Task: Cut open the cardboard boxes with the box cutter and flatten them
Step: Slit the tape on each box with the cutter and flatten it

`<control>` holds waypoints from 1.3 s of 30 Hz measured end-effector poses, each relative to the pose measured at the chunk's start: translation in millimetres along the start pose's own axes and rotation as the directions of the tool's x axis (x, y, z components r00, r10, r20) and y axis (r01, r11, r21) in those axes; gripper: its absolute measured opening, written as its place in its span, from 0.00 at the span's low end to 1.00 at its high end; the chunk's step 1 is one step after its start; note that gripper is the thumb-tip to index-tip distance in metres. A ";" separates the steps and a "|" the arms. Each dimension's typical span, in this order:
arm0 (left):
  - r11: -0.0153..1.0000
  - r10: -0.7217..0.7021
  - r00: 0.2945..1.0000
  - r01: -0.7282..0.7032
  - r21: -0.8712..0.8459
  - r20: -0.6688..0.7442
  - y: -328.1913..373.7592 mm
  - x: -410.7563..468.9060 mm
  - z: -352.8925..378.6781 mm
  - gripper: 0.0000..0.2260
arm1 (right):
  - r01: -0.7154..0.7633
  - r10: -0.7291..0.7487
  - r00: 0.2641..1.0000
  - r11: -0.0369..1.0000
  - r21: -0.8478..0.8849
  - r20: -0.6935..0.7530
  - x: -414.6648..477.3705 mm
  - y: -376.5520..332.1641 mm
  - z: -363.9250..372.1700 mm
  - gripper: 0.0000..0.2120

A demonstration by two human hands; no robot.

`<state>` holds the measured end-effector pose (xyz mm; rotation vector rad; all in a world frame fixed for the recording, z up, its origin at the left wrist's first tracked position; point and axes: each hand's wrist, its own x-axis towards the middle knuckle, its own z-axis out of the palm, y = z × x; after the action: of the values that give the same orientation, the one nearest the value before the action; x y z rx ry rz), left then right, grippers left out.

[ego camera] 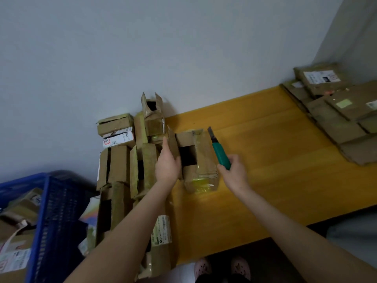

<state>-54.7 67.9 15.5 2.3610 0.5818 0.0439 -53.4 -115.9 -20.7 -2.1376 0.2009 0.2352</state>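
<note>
A small taped cardboard box (pixel 201 160) lies on the yellow table (pixel 265 160) with its top flaps apart and a dark opening showing. My left hand (pixel 167 162) holds the box's left flap, thumb toward the opening. My right hand (pixel 234 172) grips a green box cutter (pixel 219 152) just right of the box, blade out and pointing away from me, clear of the cardboard.
Several uncut boxes (pixel 126 160) are stacked against the wall on the table's left end. Flattened cardboard (pixel 336 115) lies piled at the far right. A blue crate (pixel 53 217) with more boxes stands at lower left. My feet (pixel 222 268) show below the table edge.
</note>
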 end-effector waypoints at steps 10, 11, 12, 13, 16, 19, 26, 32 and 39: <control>0.988 -0.152 0.984 0.154 -0.012 0.089 -27.2 -5.6 4.0 0.28 | -0.055 0.057 0.998 0.979 -0.196 0.006 -12.3 -6.3 29.8 0.18; 0.989 -0.099 0.993 0.090 0.121 0.071 -28.3 -5.5 4.7 0.27 | -0.059 0.061 0.998 0.978 -0.198 0.005 -12.8 -7.0 31.2 0.18; 0.975 -0.029 0.996 0.011 0.220 0.080 -28.2 -4.7 6.4 0.23 | -0.062 0.064 0.998 0.977 -0.202 0.003 -13.5 -7.5 32.3 0.18; 0.966 0.022 0.993 -0.050 0.252 0.112 -27.5 -3.6 9.4 0.18 | -0.065 0.066 0.998 0.976 -0.207 0.000 -13.8 -7.6 33.4 0.18; 0.997 -0.044 0.973 0.027 0.079 0.226 -22.1 -6.6 16.4 0.13 | -0.065 0.067 0.998 0.971 -0.228 0.000 -14.9 -8.4 33.6 0.18; 0.996 -0.087 0.971 0.080 0.042 0.224 -22.5 -8.1 20.6 0.13 | -0.054 0.058 0.998 0.971 -0.232 0.014 -13.8 -8.7 32.9 0.18; 0.979 0.156 0.947 -0.186 0.084 0.281 -34.4 -18.1 8.8 0.26 | 0.024 -0.028 0.999 0.981 -0.192 -0.021 -22.9 -4.0 11.9 0.16; 0.901 0.184 0.895 -0.319 0.293 0.407 -50.0 -27.5 13.3 0.44 | 0.249 -0.218 0.968 0.887 -0.390 0.124 -76.8 2.0 -9.2 0.23; 0.866 0.226 0.919 -0.341 0.366 0.323 -44.5 -27.3 17.5 0.30 | 0.313 -0.240 0.949 0.812 -0.494 0.206 -108.0 4.3 -10.5 0.22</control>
<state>-93.6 74.8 -22.8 2.7888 0.1025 -0.2948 -158.0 -121.3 8.0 -2.6439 -0.2934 0.2834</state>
